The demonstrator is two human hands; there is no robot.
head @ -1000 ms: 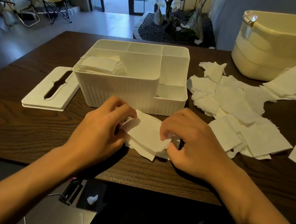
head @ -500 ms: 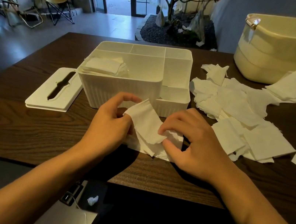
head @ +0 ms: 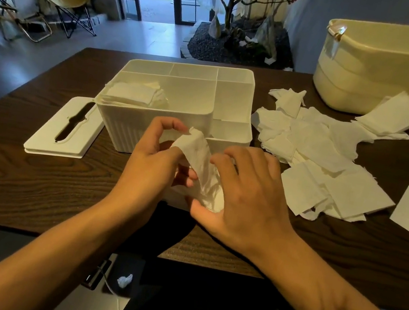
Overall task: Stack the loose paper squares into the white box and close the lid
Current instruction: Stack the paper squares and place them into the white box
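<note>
Both sets of fingers curl round a few crumpled, limp paper squares [head: 202, 170], left hand [head: 154, 165] lifting a corner, right hand [head: 247, 196] pinching low, just in front of the white box [head: 178, 113]. Its lid [head: 48, 135] lies left; loose squares [head: 318, 159] spread right.

Dark wood table [head: 20, 179] — bearing white box [head: 132, 127], lid [head: 47, 140], loose paper squares [head: 319, 151], cream tub [head: 387, 76].

The white box [head: 178, 113], ribbed and divided, stands open, squares stacked [head: 134, 94] inside. Its slotted lid [head: 65, 130] lies flat at nine o'clock; loose paper squares [head: 318, 156] sprawl at three o'clock.
</note>
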